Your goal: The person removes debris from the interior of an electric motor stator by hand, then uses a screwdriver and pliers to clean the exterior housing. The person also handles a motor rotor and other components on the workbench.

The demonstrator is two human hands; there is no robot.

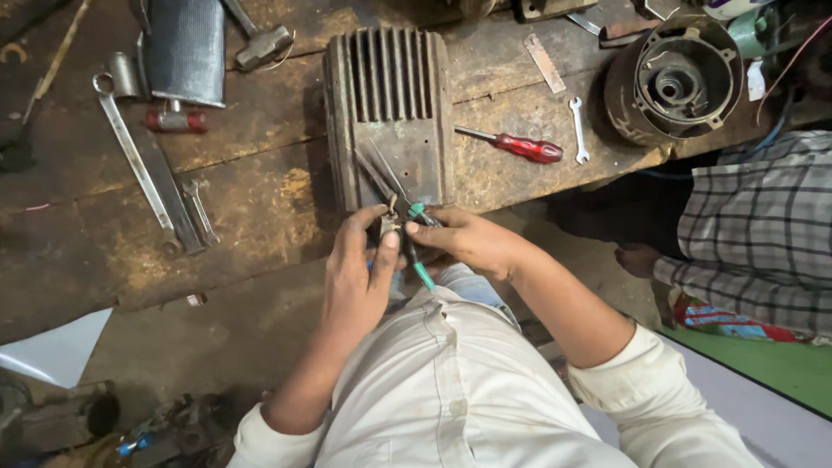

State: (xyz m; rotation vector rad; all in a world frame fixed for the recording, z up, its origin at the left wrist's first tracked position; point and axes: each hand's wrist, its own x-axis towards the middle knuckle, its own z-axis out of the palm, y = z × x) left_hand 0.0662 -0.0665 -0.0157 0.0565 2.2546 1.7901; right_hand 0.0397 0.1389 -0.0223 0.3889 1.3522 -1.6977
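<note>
Your left hand [360, 273] pinches small metal part [387, 227]; right hand [464, 241] grips green-handled pliers [419, 260]. Keep both steady, close over finned casing [390, 113].

Finned motor housing [390, 113] lies mid-counter [260, 199], pliers [394, 186] at its near edge, both hands right there. Screwdriver [516, 145] and small spanner [578, 130] lie right of housing; round motor casing [676, 82] farther right. Long ring spanner [130, 147] lies left, hammer [260, 43] behind it.
</note>
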